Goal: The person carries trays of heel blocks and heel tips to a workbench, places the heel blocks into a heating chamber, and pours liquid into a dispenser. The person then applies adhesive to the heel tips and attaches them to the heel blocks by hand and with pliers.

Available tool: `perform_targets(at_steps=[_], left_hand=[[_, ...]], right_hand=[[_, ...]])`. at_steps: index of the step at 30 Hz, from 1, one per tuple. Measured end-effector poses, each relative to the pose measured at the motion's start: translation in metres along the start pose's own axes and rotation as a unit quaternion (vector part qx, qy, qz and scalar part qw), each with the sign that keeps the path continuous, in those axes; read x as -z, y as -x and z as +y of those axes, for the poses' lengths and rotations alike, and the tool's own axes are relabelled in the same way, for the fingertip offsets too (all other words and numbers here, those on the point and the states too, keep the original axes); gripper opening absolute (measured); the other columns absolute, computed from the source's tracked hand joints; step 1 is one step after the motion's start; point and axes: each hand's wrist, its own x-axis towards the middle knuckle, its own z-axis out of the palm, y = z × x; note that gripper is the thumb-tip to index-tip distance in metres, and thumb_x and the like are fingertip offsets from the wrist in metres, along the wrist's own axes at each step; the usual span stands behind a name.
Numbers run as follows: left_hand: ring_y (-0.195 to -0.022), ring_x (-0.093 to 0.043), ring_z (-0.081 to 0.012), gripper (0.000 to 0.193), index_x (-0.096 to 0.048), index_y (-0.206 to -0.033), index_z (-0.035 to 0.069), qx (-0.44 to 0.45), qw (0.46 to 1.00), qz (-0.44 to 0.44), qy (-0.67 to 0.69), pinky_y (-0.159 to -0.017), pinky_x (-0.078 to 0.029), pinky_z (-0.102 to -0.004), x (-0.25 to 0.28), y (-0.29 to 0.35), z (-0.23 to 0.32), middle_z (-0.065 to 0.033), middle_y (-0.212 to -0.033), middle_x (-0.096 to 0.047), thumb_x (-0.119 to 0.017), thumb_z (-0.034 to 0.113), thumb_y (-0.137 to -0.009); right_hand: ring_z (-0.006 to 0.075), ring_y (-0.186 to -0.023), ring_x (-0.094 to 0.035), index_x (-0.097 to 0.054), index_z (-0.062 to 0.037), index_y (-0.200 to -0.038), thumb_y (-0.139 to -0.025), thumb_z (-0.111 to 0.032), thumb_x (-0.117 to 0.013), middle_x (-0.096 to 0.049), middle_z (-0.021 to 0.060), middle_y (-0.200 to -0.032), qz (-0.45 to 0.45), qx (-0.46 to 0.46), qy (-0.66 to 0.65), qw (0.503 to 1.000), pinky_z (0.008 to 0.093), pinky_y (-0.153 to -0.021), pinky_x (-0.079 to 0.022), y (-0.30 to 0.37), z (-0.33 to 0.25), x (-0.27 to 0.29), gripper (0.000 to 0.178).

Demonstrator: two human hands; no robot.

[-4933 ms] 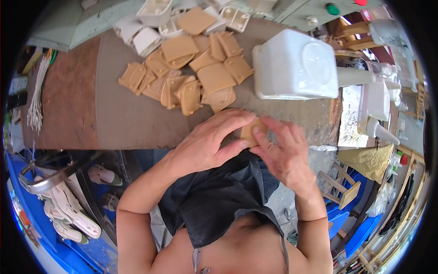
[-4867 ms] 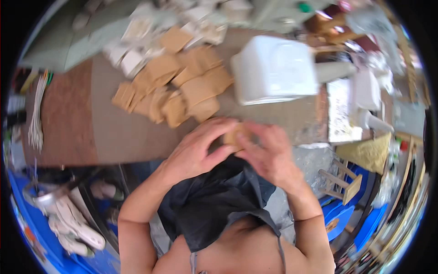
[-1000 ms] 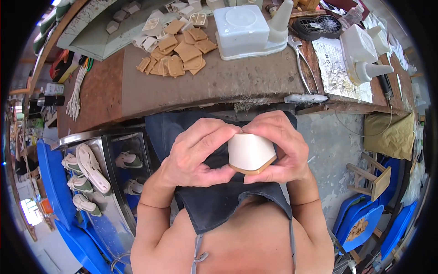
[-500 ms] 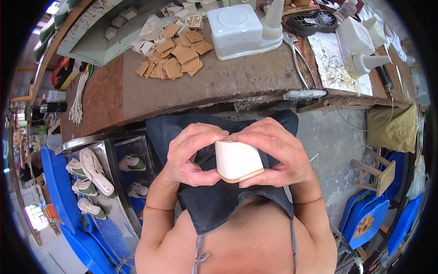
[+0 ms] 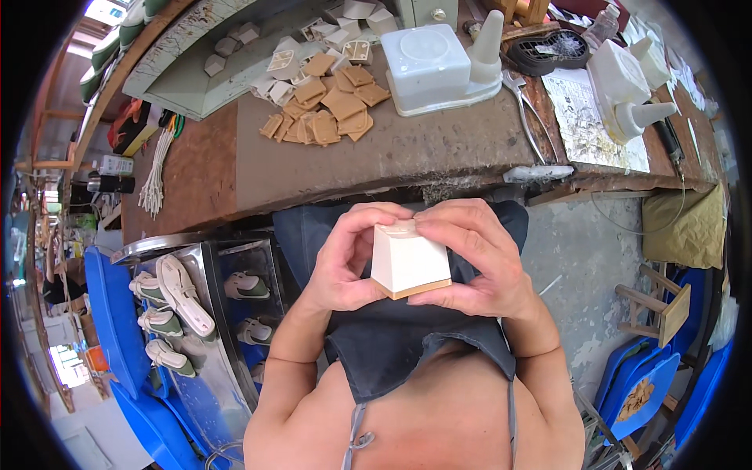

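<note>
Between my two hands, over my lap, is a white shoe heel with a thin tan layer along its lower edge. My left hand grips its left side, thumb at the lower corner and fingers at the top. From the other side my right hand holds it, thumb under the tan edge and fingertips on the upper end. On the bench beyond lie a pile of tan heel pieces and several white heels.
A translucent glue bottle with a cone spout stands on the bench. Pliers and a second spouted bottle are to its right. At the left, a metal rack holds several shoes. A wooden stool stands right.
The heel has turned in my hands, so a corner edge now faces me and its top end shows. Both hands keep hold. The whole view has shifted slightly.
</note>
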Motion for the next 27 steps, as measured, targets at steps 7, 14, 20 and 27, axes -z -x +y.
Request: perform_targets(at_steps=[7,14,20,27], left_hand=[[-0.1,-0.061,-0.0322,0.047,-0.056,-0.111,0.001,-0.118,0.94,0.008,-0.321,-0.088,-0.05,-0.0436,0.003,0.003,0.027,-0.0158,-0.104,-0.06,-0.079,0.021,-0.074],[-0.104,-0.06,-0.0355,0.041,-0.057,-0.113,-0.001,-0.169,0.955,0.02,-0.244,-0.091,-0.049,-0.0448,0.009,0.017,0.019,-0.0181,-0.11,-0.06,-0.069,0.013,-0.077],[-0.11,-0.056,-0.0311,0.051,-0.047,-0.12,0.004,-0.099,0.99,0.061,-0.074,-0.092,-0.049,-0.0434,0.005,0.034,0.005,-0.018,-0.119,-0.054,-0.073,0.025,-0.082],[-0.108,-0.055,-0.0256,0.059,-0.041,-0.123,0.009,-0.06,0.982,0.073,0.166,-0.089,-0.05,-0.04,0.011,0.041,-0.012,-0.0173,-0.123,-0.049,-0.076,0.028,-0.08]], right_hand=[[0.0283,-0.089,-0.058,-0.06,-0.0013,-0.111,-0.061,-0.022,-0.085,-0.061,0.0115,-0.102,-0.015,0.018,0.016,1.0,0.037,-0.079,-0.048,-0.002,-0.012,-0.009,0.059],[0.0281,-0.087,-0.056,-0.061,-0.0012,-0.11,-0.062,-0.024,-0.084,-0.06,0.0111,-0.098,-0.022,0.033,0.033,0.999,0.0352,-0.076,-0.047,-0.008,-0.024,-0.02,0.058],[0.029,-0.1,-0.055,-0.058,-0.0024,-0.116,-0.058,-0.034,-0.088,-0.058,0.0109,-0.107,0.027,-0.002,0.039,0.999,0.0388,-0.083,-0.047,-0.014,-0.034,-0.04,0.072],[0.0294,-0.099,-0.055,-0.056,0.0002,-0.115,-0.057,-0.032,-0.088,-0.058,0.0115,-0.108,0.024,0.021,0.088,0.996,0.0391,-0.085,-0.046,-0.016,-0.038,-0.058,0.073]])
